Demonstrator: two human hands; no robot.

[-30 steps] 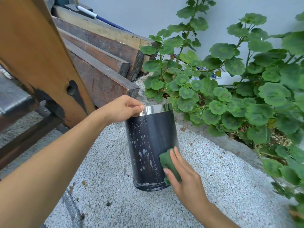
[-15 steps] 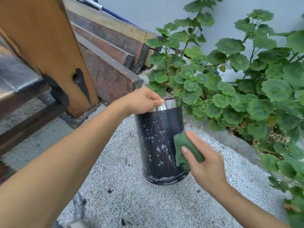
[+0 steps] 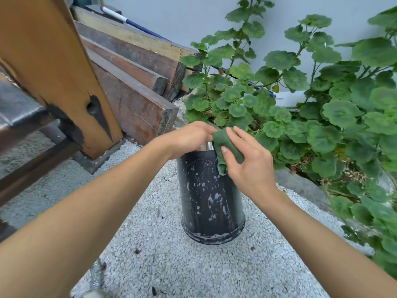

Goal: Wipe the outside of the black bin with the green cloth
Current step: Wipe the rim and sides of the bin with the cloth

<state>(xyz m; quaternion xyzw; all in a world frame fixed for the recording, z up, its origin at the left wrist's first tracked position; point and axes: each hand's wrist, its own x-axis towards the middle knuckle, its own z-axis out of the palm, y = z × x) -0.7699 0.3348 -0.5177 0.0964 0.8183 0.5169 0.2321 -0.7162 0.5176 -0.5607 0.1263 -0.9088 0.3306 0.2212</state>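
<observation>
The black bin (image 3: pixel 211 201) stands upright on pebbled ground, a cylinder with a shiny metal rim and white smears on its side. My left hand (image 3: pixel 189 139) grips the rim at the top left. My right hand (image 3: pixel 249 166) holds the green cloth (image 3: pixel 223 150) folded against the bin's upper right side, just under the rim. The cloth's top edge touches the fingers of my left hand. The bin's far side is hidden.
Leafy green plants (image 3: pixel 300 108) crowd close behind and to the right of the bin, above a concrete kerb (image 3: pixel 300 186). Stacked timber beams (image 3: pixel 133 82) and a wooden post (image 3: pixel 58 72) stand to the left. A corrugated hose (image 3: pixel 96 278) lies at the lower left.
My right hand has slid the green cloth up the bin's side from near the base to the rim. My left hand has kept hold of the rim.
</observation>
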